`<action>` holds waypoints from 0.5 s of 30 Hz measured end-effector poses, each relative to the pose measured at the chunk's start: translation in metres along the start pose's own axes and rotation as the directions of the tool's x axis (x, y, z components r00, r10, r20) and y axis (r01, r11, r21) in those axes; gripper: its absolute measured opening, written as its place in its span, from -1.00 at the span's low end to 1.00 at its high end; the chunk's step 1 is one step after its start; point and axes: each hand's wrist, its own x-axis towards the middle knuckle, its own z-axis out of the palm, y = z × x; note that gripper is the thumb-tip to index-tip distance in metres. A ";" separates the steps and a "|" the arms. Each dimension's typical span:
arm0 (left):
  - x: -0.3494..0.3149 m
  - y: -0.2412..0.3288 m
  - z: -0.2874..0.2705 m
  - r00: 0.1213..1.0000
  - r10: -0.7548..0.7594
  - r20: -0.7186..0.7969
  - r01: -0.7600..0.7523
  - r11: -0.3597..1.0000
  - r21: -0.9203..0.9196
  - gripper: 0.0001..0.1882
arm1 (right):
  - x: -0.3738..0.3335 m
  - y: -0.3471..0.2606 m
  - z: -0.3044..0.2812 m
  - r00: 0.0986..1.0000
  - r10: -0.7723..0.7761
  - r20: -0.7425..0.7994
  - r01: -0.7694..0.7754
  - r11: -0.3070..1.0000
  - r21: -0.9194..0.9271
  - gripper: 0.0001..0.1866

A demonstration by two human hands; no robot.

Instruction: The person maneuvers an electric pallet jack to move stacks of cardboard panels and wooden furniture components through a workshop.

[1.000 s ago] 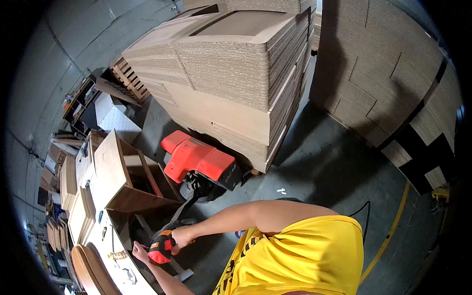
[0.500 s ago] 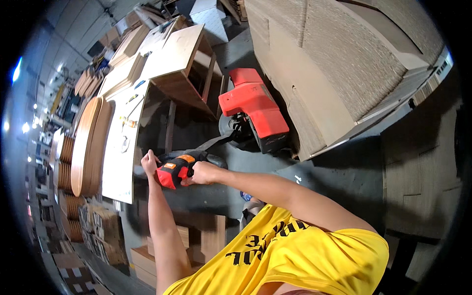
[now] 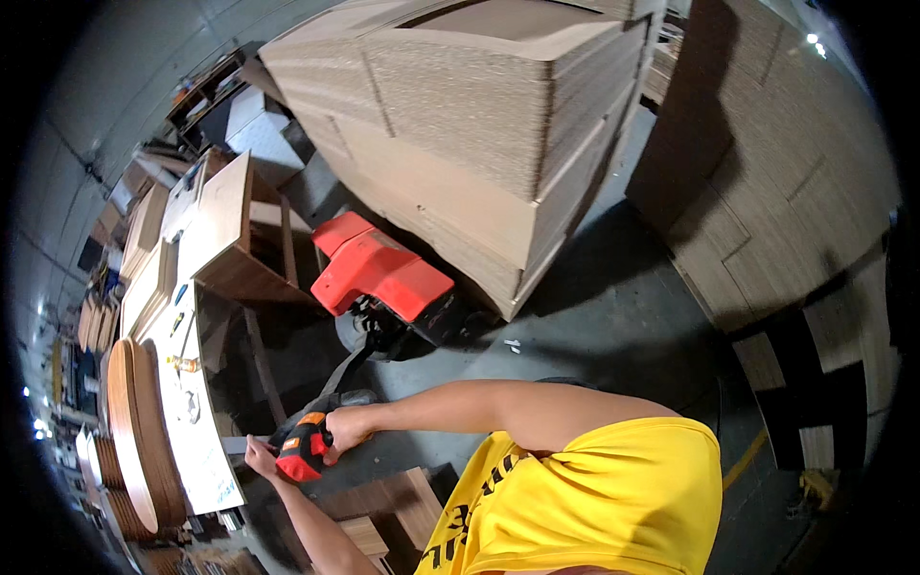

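Observation:
An electric pallet truck (image 3: 383, 273) with a red cover stands ahead of me, left of centre. Its dark steering arm slopes toward me and ends in a red, black and orange control handle (image 3: 305, 450). My right hand (image 3: 349, 429) is closed round the right side of that handle. At the handle's left side my left hand (image 3: 261, 458) is closed too, its grip partly hidden. Directly behind the truck rises a tall stack of brown boards (image 3: 460, 134); whether the forks are under it cannot be seen.
A white-topped workbench (image 3: 182, 412) with small tools runs along my left, beside long rounded wooden panels (image 3: 134, 431). A wooden cabinet frame (image 3: 225, 225) stands past it. On the right is another board stack (image 3: 767, 182). Wooden pieces (image 3: 383, 508) lie low near my left arm.
My view has swung to the right, so truck, handle and bench sit further left and lower. More of the right-hand board stack shows. Both hands stay on the handle.

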 end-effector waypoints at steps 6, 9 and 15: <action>-0.043 0.045 0.039 0.998 -0.062 0.013 0.062 0.998 0.009 -0.31 | -0.063 -0.012 -0.047 0.996 -0.040 0.073 0.031 0.992 0.118 -0.42; -0.061 0.056 0.046 0.992 -0.123 0.041 0.123 0.992 0.013 -0.32 | -0.082 -0.018 -0.065 0.995 0.015 0.099 -0.017 1.000 0.024 -0.34; -0.090 0.086 0.044 0.994 -0.099 0.035 0.101 0.994 -0.041 -0.61 | -0.098 -0.025 -0.091 0.971 -0.101 0.219 0.067 0.986 0.155 -0.30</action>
